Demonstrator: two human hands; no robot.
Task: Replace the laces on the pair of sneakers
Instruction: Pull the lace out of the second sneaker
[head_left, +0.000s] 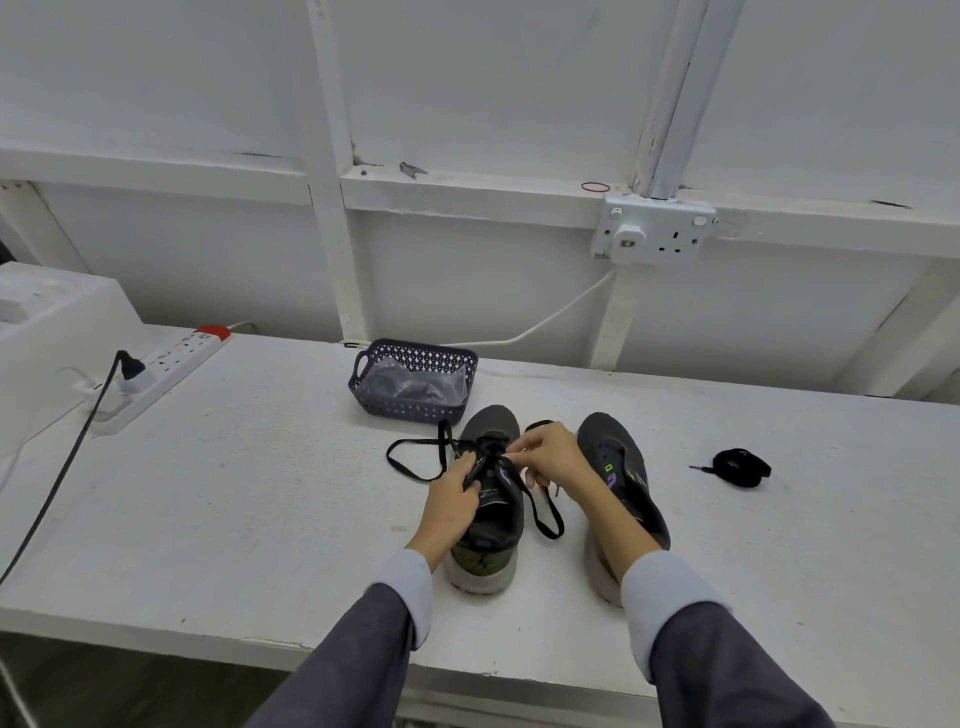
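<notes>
Two dark grey sneakers stand on the white table, toes pointing away from me. The left sneaker (491, 525) carries a black lace (415, 457) whose loose ends loop out to the left and down its right side. My left hand (451, 501) grips this sneaker's left side near the tongue. My right hand (550, 454) pinches the lace at the eyelets. The right sneaker (621, 462) stands beside it with no lace showing. A coiled black lace (740, 467) lies on the table to the right.
A dark blue mesh basket (415, 382) holding a clear plastic bag stands just behind the sneakers. A white power strip (161, 376) with a black plug and cable lies at the left. A wall socket (654, 231) is mounted on the back wall.
</notes>
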